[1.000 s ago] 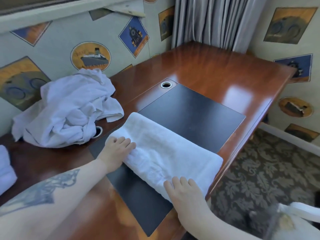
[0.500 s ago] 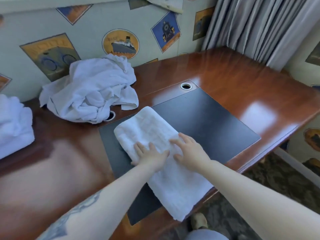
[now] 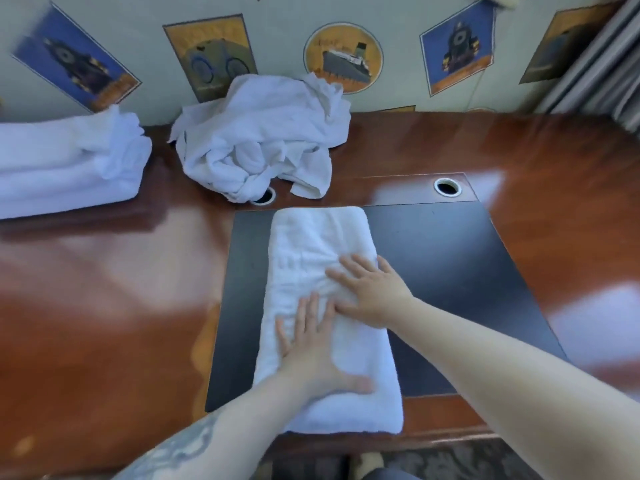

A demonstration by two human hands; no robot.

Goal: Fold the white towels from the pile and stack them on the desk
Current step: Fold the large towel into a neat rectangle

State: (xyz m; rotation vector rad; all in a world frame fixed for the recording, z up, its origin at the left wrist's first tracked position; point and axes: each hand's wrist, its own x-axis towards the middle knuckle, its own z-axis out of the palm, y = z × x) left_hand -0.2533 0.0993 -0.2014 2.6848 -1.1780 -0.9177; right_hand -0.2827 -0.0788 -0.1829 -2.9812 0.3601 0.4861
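Since a moment before, both hands, left [image 3: 313,355] and right [image 3: 372,292], had spread flat, fingers splayed, on the plush oblong folded towel [image 3: 318,244] atop the glossy worktop [image 3: 104,289].

Hotel-like room: glossy desk [image 3: 104,289], transport-poster wallpaper [image 3: 343,60], curtains [image 3: 602,64].

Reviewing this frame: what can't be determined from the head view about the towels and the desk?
- Folded stack: cut off by the left frame edge, so its towel count is unclear.
- Crumpled pile: bunched folds hide how many towels remain, and it half covers a desk grommet.
- Towel being folded: the left hand and right hand lie flat on its middle; layers underneath are hidden.
- Desk: near edge is blurred.
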